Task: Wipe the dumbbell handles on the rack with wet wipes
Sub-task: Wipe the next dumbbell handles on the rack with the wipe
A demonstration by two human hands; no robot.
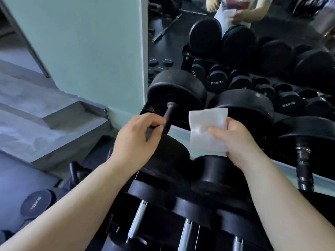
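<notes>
Head view: a dumbbell [176,87] with a dark handle [169,113] lies at the left end of the top row of the rack [145,110], one black head far from the camera and one close. The left hand [137,136] is at this handle. Its fingers are curled and the tips of the forefinger and thumb meet the bar's left side, but whether they actually close round it I cannot tell.

Just to the right of that dumbbell, the right hand [241,142] holds up a white wet wipe [206,131], the thumb pressing it against the fingers behind. The wipe is spread flat and square, touching neither the handle nor the left hand. It hangs in front of the next dumbbell [244,105] along the row.

Further right of the dark-handled dumbbell, another one shows a shiny metal handle [304,163]. Below it – on the lower row, close to the camera – two more shiny handles [137,220] [186,232] stick out between black heads.

Behind the dumbbell stands a mirror [181,33], which reflects rows of weights and a person holding something white. To its left are a pale green wall [90,42] and grey steps [45,109]. Down to its left, a weight marked 10KG [36,203] sits low by the floor.
</notes>
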